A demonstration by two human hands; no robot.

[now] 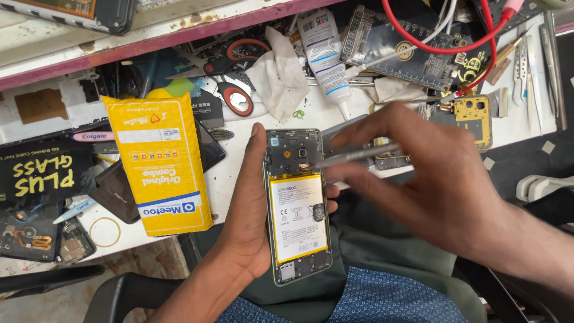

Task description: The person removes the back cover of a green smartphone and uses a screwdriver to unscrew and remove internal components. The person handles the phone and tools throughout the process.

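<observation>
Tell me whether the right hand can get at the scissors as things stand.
Probably not right away: the right hand holds a metal tool over the opened phone; the scissors lie unobstructed beyond it.

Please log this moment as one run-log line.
left hand: holds opened phone | right hand: holds metal tool, tip at phone's upper part | beside: yellow packet

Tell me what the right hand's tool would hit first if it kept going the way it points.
Likely the opened phone: the right hand aims its thin metal tool leftward at the black upper section above the battery. The tip looks at or near it; depth is unclear.
</observation>
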